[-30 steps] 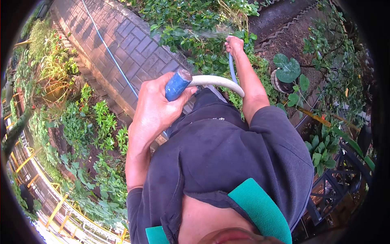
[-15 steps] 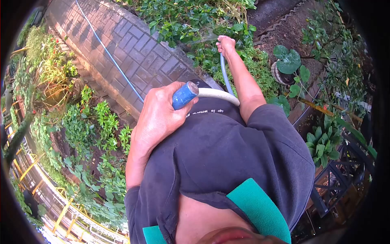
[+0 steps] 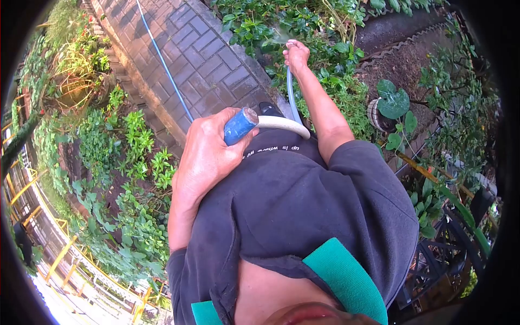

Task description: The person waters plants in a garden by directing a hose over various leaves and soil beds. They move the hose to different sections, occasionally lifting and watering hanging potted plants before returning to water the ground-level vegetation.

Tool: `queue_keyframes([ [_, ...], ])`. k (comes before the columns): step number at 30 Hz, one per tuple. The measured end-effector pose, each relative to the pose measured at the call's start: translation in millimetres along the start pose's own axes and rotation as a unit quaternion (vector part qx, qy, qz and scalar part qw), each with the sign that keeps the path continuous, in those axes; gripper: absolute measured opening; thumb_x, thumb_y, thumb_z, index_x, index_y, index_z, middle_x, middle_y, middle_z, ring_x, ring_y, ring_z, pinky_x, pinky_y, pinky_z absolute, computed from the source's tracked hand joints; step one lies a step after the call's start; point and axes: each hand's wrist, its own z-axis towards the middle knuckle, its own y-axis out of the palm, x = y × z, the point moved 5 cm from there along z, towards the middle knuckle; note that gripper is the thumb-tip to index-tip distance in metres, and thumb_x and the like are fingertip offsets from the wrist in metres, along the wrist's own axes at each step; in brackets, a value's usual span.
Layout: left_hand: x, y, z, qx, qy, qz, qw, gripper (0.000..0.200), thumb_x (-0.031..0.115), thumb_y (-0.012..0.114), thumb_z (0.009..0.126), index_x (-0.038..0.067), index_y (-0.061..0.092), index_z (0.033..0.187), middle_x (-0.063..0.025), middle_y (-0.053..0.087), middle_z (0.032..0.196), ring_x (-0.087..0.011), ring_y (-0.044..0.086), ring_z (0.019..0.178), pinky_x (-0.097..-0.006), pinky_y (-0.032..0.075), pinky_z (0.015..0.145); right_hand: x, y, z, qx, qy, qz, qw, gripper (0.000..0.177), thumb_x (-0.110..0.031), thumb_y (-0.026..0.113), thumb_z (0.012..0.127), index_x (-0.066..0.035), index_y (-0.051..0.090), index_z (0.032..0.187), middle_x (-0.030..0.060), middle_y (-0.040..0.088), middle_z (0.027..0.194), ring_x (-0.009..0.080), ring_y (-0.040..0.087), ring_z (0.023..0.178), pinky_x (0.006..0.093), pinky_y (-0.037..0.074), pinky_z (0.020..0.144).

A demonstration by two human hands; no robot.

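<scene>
My left hand [image 3: 208,143] is closed around a blue cylindrical handle [image 3: 240,127] with a worn, greyish end, held in front of my dark shirt. What the handle belongs to is hidden. From beside it a pale hose [image 3: 284,123] curves to the right, then bends away as a grey-blue length [image 3: 292,97] up to my right hand. With the arm stretched out over the plants, my right hand [image 3: 297,54] is closed on that hose near its end. A faint spray of water [image 3: 280,38] shows just beyond the fingers.
A wet brick path [image 3: 200,59] runs ahead, with a thin blue hose [image 3: 162,59] lying along it. Leafy plants [image 3: 265,21] border it on the right and a planted bed [image 3: 130,157] on the left. A pot [image 3: 374,115] stands at the right; yellow railings [image 3: 60,260] are lower left.
The view has turned, so the path and plants sit farther right. My right hand has shifted slightly left and away. Both hands keep their hold.
</scene>
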Motion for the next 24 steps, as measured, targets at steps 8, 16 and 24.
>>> queue_keyframes([
  [8, 2, -6, -5, 0.025, 0.011, -0.004, 1.000, 0.021, 0.013, 0.073, 0.076, 0.001, 0.066, 0.092, -0.0089, 0.056, 0.063, -0.0168, 0.051, 0.059, -0.0315, 0.043, 0.057, -75, 55, -6, -0.087, -0.089, 0.014, 0.992, 0.018, -0.009, 0.058, 0.089, -0.008, 0.058, 0.107, 0.0056, 0.057, 0.064, 0.0081, 0.041, 0.040, 0.0237, 0.031, 0.033],
  [16, 6, -4, -5, 0.028, 0.024, 0.008, 0.999, 0.021, 0.014, 0.075, 0.076, 0.004, 0.067, 0.092, -0.0037, 0.052, 0.058, -0.0104, 0.044, 0.055, -0.0294, 0.040, 0.054, -94, 61, -18, -0.111, -0.093, 0.036, 0.989, 0.018, -0.008, 0.057, 0.090, -0.007, 0.058, 0.108, 0.0060, 0.057, 0.064, 0.0078, 0.042, 0.041, 0.0228, 0.030, 0.033],
  [24, 13, 4, -4, -0.005, 0.019, -0.002, 1.000, 0.023, 0.013, 0.072, 0.077, 0.001, 0.066, 0.096, -0.0145, 0.061, 0.070, -0.0242, 0.059, 0.065, -0.0340, 0.046, 0.060, -89, 39, -19, -0.084, -0.069, 0.048, 0.993, 0.020, -0.006, 0.057, 0.089, -0.006, 0.058, 0.108, 0.0071, 0.057, 0.065, 0.0087, 0.042, 0.042, 0.0238, 0.031, 0.033],
])
